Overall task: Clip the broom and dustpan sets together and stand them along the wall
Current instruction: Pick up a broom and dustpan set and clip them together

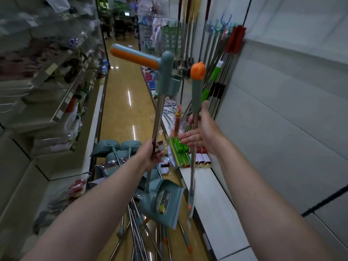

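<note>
My left hand (151, 154) grips the metal pole of a teal dustpan (162, 200), which hangs low over the floor. Its T-shaped teal and orange handle (139, 57) with a clip (174, 83) rises at the top. My right hand (202, 133) holds a broom pole (193, 166) between thumb and loosely spread fingers, just below its teal grip with an orange cap (197, 71). The two poles stand apart, roughly side by side. The broom's lower end is blurred.
Several loose poles and teal dustpans (116, 147) lie on the aisle floor (122, 102) below me. Mops and brooms (220, 76) lean on the white wall at right above a low white ledge (212, 200). Stocked shelves (47, 81) line the left.
</note>
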The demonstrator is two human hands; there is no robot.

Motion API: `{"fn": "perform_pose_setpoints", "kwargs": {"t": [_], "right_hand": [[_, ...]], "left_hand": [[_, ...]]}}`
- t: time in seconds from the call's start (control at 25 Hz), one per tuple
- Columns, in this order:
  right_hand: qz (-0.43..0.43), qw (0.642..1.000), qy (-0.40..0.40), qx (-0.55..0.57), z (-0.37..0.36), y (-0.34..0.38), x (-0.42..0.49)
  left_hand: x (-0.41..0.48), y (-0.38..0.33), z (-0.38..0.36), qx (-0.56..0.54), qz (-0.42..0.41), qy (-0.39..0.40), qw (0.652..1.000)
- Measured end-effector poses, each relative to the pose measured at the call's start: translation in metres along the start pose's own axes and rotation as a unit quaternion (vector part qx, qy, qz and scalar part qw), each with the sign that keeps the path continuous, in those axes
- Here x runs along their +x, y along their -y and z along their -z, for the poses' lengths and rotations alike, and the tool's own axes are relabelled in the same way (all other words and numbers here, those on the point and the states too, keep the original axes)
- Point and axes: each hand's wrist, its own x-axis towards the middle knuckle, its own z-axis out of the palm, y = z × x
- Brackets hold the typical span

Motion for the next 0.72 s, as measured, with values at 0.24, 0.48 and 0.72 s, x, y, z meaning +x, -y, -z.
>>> {"fn": "perform_pose_setpoints", "kwargs": {"t": [0.24,0.48,0.72], "right_hand": [[0.069,0.991,0.057,-0.104,0.01,-0.013,-0.021],[0.132,0.965,0.062,-0.217,0.024,-0.007,-0.035],[0.245,0.932,-0.014,-0.268,0.03,0.003,-0.038]], "left_hand": [[-0.021,0.049,0.009,0.012,0.01,0.032,0.999],[-0.029,0.061,0.0,0.112,-0.043,0.113,0.986],[-0.042,0.057,-0.004,0.234,-0.099,0.102,0.962]]}}
